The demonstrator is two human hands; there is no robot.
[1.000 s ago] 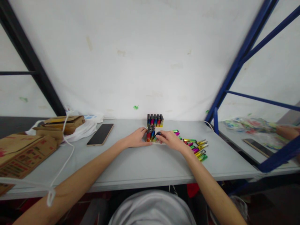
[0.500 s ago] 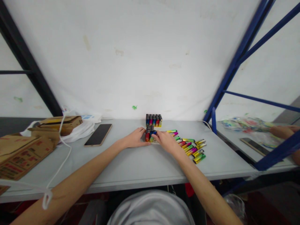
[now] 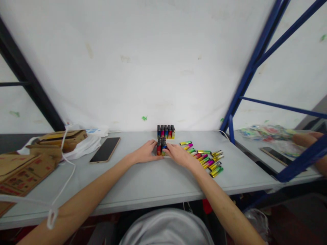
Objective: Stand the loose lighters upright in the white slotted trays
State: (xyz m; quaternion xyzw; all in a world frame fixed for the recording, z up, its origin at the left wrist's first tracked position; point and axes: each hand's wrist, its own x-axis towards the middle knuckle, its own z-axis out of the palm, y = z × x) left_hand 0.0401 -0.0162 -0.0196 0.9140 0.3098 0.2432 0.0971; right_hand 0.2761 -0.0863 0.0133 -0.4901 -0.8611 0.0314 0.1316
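A small cluster of upright lighters (image 3: pixel 159 148) with black tops and shiny red and blue bodies stands on the table between my hands. My left hand (image 3: pixel 146 152) is closed around the cluster's left side, fingers behind and thumb along the front. From the right, my right hand (image 3: pixel 177 154) has its fingertips on a blue lighter (image 3: pixel 164 148) at the cluster's edge, partly covering it. Just behind stands a larger block of upright lighters (image 3: pixel 166 132) in neat rows. Loose multicoloured lighters (image 3: pixel 204 160) lie scattered to the right of my right hand.
On the left lie a phone (image 3: pixel 105 150), white bags (image 3: pixel 84 147) and opened cardboard boxes (image 3: pixel 28 170), with a white cable (image 3: pixel 74 166) hanging in front. A blue metal frame (image 3: pixel 236 98) rises at the right. Beyond it, another person's hand (image 3: pixel 305 141) is near plastic bags.
The blue lighter at my right fingertips, tilted before, now stands more upright against the cluster. My right hand has drawn slightly left with it. The camera view has shifted a little.
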